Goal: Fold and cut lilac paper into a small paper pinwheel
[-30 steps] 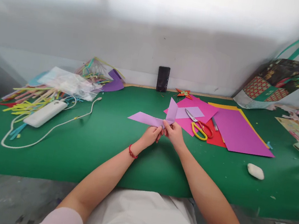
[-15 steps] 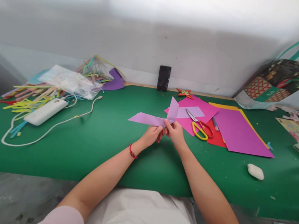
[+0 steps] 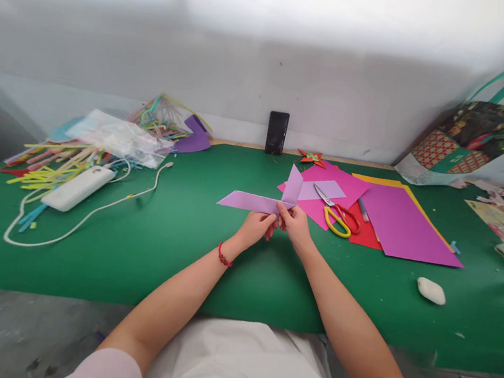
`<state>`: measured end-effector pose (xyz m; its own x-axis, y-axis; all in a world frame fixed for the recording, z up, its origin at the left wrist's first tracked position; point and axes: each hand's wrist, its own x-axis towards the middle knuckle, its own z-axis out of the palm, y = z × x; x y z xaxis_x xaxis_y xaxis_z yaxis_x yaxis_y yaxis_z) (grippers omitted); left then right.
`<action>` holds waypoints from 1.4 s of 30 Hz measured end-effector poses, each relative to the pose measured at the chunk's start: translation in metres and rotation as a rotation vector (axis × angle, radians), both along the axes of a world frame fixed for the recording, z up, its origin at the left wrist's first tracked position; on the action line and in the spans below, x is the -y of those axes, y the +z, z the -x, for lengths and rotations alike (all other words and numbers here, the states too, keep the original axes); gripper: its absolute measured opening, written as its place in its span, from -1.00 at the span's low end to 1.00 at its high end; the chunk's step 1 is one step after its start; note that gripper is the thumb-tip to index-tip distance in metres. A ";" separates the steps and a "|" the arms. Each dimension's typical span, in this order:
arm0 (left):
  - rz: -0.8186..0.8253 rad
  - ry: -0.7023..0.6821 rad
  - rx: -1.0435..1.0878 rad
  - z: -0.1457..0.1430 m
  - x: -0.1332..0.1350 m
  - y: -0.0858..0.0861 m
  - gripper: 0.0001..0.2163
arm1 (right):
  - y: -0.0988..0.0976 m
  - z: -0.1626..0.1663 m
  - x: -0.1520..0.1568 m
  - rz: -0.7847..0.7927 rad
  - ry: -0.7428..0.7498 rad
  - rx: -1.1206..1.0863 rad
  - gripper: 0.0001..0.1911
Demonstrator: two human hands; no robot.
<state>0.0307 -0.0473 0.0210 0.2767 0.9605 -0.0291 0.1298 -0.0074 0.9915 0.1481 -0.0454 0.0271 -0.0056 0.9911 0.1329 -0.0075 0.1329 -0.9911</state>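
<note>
A folded strip of lilac paper [image 3: 250, 202] is held above the green table, one pointed arm stretching left and another standing up at the right. My left hand [image 3: 256, 227] is closed on its lower edge, close to the fold. Pinching the paper at the corner between the two arms is my right hand [image 3: 295, 223], its thumb lying on top. Both hands meet at the fold, and some fingertips are hidden behind the paper. Just right of my hands lie open scissors [image 3: 337, 217] with yellow and red handles, over a flat lilac sheet [image 3: 322, 190].
Magenta and red papers [image 3: 371, 232] and a purple sheet [image 3: 412, 225] lie right. A phone [image 3: 277, 133] leans on the wall near an orange paper star [image 3: 312, 158]. Left are a white power bank [image 3: 78, 188] with cable and colourful strips [image 3: 46, 174]. A bag [image 3: 471, 143] stands back right.
Almost nothing differs. Both hands keep the same grip on the folded lilac paper, and the whole view has shifted very slightly.
</note>
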 end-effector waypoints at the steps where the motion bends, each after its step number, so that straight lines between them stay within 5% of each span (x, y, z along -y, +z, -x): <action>1: 0.008 0.000 0.004 0.000 0.000 0.000 -0.74 | 0.000 0.000 0.000 0.003 0.000 -0.001 -0.48; 29: -0.011 -0.045 0.024 0.001 0.001 0.002 -0.72 | -0.001 0.002 0.001 -0.031 -0.024 -0.042 -0.49; 42: 0.133 -0.054 0.055 0.000 0.001 0.003 -0.71 | -0.002 0.000 0.006 -0.130 -0.083 0.090 -0.63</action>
<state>0.0304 -0.0484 0.0239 0.3326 0.9329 -0.1379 0.0777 0.1186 0.9899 0.1477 -0.0513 0.0248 0.0577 0.9632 0.2627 0.0972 0.2564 -0.9617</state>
